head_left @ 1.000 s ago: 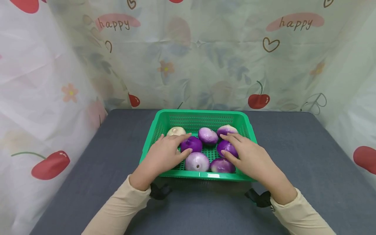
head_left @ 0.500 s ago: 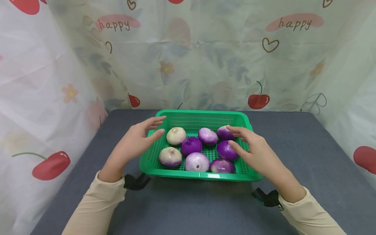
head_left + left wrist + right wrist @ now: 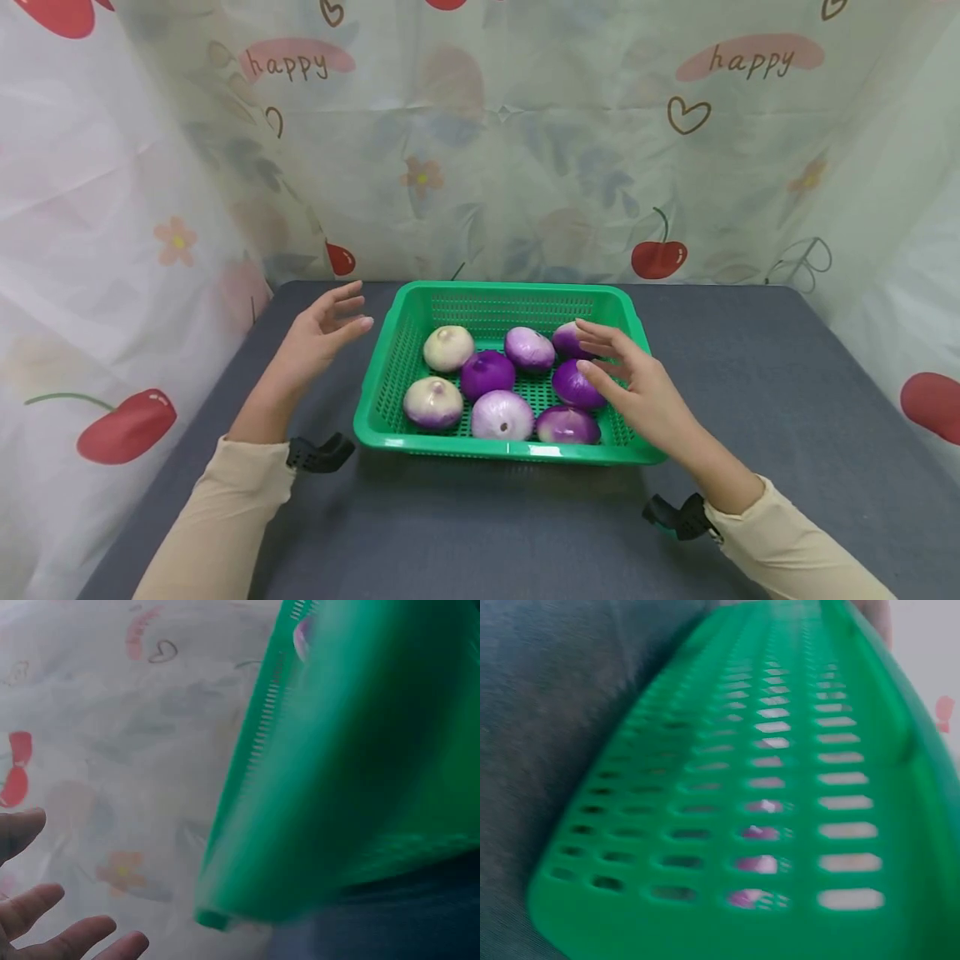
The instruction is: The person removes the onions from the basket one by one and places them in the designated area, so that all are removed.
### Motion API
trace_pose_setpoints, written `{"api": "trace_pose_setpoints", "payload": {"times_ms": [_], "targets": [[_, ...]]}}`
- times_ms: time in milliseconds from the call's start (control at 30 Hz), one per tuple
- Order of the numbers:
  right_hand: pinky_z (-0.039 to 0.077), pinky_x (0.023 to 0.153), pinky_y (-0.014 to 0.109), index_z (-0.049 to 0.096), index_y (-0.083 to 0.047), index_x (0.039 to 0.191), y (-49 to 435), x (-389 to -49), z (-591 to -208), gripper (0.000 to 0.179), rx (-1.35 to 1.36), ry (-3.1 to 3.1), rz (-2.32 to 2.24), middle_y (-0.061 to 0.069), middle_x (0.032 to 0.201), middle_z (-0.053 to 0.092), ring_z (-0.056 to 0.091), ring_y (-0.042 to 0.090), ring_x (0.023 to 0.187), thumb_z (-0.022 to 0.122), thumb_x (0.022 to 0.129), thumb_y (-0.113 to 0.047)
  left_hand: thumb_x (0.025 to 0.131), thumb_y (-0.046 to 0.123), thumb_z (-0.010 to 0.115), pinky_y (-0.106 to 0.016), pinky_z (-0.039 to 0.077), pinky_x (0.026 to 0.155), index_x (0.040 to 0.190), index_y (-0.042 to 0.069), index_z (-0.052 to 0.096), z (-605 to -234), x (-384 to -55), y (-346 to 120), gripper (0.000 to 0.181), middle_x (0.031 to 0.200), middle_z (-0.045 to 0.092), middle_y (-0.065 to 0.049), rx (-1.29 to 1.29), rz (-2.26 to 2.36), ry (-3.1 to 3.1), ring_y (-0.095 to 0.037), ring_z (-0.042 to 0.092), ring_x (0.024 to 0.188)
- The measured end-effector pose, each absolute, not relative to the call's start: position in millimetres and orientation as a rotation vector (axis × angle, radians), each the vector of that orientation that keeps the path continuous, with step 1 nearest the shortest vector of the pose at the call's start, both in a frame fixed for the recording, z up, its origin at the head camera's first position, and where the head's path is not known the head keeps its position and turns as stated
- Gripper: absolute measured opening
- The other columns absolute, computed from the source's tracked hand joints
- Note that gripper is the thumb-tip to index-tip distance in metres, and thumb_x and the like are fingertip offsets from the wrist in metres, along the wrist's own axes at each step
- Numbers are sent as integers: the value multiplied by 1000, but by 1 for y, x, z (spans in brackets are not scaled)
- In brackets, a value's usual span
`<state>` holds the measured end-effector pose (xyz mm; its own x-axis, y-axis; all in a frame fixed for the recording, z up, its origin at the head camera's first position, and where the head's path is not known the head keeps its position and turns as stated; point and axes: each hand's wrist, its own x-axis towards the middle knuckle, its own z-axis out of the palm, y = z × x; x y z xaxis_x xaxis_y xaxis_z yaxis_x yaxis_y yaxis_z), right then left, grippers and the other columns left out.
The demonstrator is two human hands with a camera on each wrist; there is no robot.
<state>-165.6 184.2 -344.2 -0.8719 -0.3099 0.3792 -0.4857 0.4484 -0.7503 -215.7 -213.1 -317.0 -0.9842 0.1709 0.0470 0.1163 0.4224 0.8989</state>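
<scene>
A green plastic basket [image 3: 517, 451] holds several onions. Two whitish ones, a back-left onion [image 3: 448, 348] and a front-left onion [image 3: 433, 403], lie along its left side. The others are purple, among them a dark purple onion [image 3: 487, 375] near the middle and a pale purple onion [image 3: 503, 415] at the front. My left hand [image 3: 311, 342] hovers outside the basket's left rim, fingers loosely extended, holding nothing. Over the right rim is my right hand [image 3: 637, 383], its fingers relaxed above a right-side purple onion [image 3: 576, 385]. Those fingers partly cover the back-right onion [image 3: 567, 340]; whether they touch any cannot be told.
The basket stands on a dark grey table [image 3: 495, 525]. A printed white curtain [image 3: 502, 167] hangs behind and along both sides. The right wrist view shows the slotted basket wall [image 3: 727, 795] close up.
My left hand has moved left, from over the onions to outside the basket, uncovering the front-left whitish onion. My right hand has drawn back slightly to the right. The onions stay in place.
</scene>
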Motion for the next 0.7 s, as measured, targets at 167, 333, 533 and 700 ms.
{"api": "trace_pose_setpoints", "payload": {"times_ms": [167,333,533,700], "targets": [[45,101,47,46,-19,143,178,-168,-353,48,735,-2560,1432,3,140,53,51,24,129,60,97,-19,96,30,62,-59,30,111,157,20,16,-336,-225,-220,77,158,24,-18,265,1644,2513,-38,34,140],[44,101,51,45,-14,143,174,-170,-357,51,760,-2650,1441,9,142,53,53,29,127,62,96,-22,94,31,65,-57,33,109,157,20,11,-351,-233,-222,83,158,21,-19,241,1633,2430,-40,32,141],[43,102,52,47,-10,141,173,-174,-360,53,775,-2770,1493,11,140,53,52,35,127,64,94,-28,94,28,66,-56,37,107,157,19,9,-362,-237,-222,86,158,21,-20,217,1658,2330,-41,32,140],[41,105,51,49,-15,139,174,-176,-360,51,783,-2855,1499,7,140,54,51,33,129,65,94,-32,93,25,67,-55,41,104,158,21,8,-367,-239,-219,87,158,21,-20,206,1691,2257,-40,33,140]]}}
